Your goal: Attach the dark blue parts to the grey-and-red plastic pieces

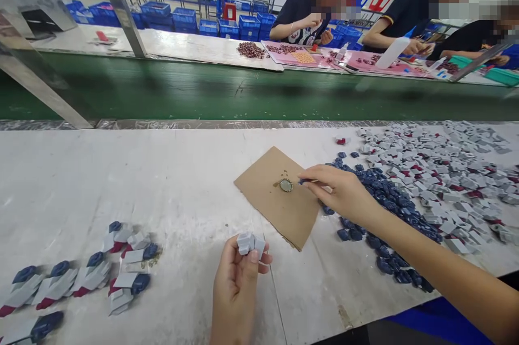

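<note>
On the worktop's (174, 183) near left lie blue, grey and red pieces (92, 279). Next, the left hand (239, 277) holds a grey part (245, 242) in its grip. Farther right, a cap (286, 185) sits on cardboard (270, 172); just right of it, the right hand's (338, 185) grip pinches a blue part (302, 181). Rightmost lie a blue pile (387, 196) and a grey pile (441, 172).

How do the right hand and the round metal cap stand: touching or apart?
Apart: the head view shows brown cardboard between the right hand and the round metal cap.

Assy. workshop (green belt (203, 93), blue bins (184, 18)).
</note>
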### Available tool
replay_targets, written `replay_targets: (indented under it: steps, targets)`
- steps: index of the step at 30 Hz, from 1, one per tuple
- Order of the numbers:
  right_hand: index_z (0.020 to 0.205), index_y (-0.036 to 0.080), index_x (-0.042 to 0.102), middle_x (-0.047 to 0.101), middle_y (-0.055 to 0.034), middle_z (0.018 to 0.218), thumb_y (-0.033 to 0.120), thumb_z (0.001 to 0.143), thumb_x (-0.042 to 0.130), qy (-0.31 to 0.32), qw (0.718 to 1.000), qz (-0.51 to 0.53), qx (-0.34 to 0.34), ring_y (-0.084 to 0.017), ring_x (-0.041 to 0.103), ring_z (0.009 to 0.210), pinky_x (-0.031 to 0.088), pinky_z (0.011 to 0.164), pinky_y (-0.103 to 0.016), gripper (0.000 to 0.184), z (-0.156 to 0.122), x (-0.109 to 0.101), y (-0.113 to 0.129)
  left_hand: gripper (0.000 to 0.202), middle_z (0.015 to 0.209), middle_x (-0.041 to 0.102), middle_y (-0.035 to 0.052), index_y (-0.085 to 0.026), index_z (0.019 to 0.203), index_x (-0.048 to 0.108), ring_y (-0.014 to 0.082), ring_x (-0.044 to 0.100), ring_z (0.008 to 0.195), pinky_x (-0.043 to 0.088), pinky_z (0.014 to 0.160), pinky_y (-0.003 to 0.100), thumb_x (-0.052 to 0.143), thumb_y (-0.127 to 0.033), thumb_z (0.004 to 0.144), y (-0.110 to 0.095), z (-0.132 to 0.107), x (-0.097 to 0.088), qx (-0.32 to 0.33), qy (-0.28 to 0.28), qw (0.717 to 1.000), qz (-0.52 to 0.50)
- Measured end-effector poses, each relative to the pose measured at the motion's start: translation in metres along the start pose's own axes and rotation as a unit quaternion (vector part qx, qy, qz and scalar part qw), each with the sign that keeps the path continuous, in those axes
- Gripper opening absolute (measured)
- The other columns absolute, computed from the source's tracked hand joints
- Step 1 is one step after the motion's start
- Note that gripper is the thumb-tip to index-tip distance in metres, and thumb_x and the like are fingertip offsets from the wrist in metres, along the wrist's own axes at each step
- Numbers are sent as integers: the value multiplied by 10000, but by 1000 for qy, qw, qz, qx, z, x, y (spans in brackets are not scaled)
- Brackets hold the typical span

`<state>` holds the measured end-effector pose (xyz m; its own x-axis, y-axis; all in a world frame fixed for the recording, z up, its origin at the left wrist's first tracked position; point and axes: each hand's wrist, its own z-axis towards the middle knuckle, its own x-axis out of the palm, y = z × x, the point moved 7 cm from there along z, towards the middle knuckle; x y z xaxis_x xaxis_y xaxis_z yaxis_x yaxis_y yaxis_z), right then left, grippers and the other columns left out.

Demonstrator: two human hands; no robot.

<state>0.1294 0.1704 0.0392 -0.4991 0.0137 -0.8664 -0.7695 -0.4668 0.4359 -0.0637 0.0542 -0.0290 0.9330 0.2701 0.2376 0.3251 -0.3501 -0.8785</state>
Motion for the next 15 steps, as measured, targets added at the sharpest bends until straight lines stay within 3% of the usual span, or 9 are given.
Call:
replay_targets:
  steps: [5,15]
  targets:
    - [1020,197,568,654,-86,944,187,884,384,65,990,-94,-87,-215,636,805,524,676,-357,229,10,24,9,256,818,684,38,-199,844,599,151,623,699,489,625,239,594,-441,763,1,0,0,-1,7,1000,-9]
    - [951,202,638,695,-65,897,179,886,413,10,990,-84,-114,-202,649,821,537,692,-337,236,6,32,12,258,829,696,32,-193,850,591,136,627,721,507,648,220,601,-435,760,0,-1,1,0,11,1000,-2]
